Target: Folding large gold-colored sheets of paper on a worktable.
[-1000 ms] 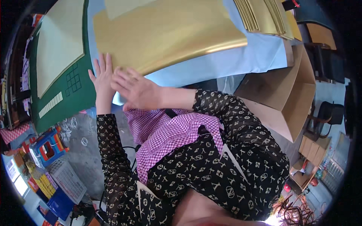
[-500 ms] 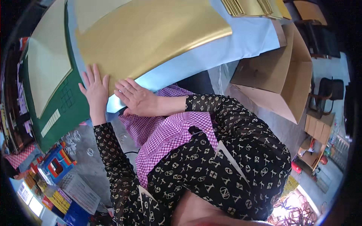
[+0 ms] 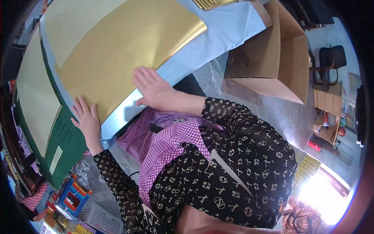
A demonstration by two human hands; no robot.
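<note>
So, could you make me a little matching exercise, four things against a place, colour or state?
1. gold sheet
2. cardboard box
3. checked cloth
4. green surface

A. purple and white
B. marked with a small dark-lined grid
C. beneath the fingers of the left hand and the right hand
D. standing open, to the right of both hands

Pairs: 1-C, 2-D, 3-A, 4-B

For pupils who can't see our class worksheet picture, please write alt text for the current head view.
A large gold sheet lies under a person's bare hands: the left hand at its near-left corner, the right hand over its near edge. A light blue covering shows beneath the sheet; an open cardboard box is to the right.
</note>
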